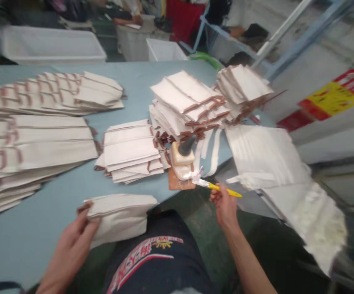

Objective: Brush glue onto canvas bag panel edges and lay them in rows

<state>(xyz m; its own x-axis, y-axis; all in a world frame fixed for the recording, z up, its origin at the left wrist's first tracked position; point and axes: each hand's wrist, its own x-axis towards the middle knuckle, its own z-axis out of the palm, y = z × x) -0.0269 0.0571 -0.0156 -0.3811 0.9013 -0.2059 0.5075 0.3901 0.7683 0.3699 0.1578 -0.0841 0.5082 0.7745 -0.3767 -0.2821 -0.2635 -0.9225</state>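
My left hand (72, 241) grips a small stack of folded cream fabric pieces (120, 216) at the near edge of the light blue table (42, 212); its fingers curl round the stack's left end. My right hand (224, 204) is closed on a yellow-handled brush (216, 187). The brush's white, glue-coated bristles point left and touch a brown board (180, 183). On that board stands a cream glue bottle with a dark nozzle (183, 153).
Stacks of cream pieces with brown trim cover the table: long fanned rows at left (36, 143), a pile in the middle (131, 149), taller piles behind (186, 102). White sheets (265, 151) hang off the right edge. White bins (51, 43) stand beyond the table.
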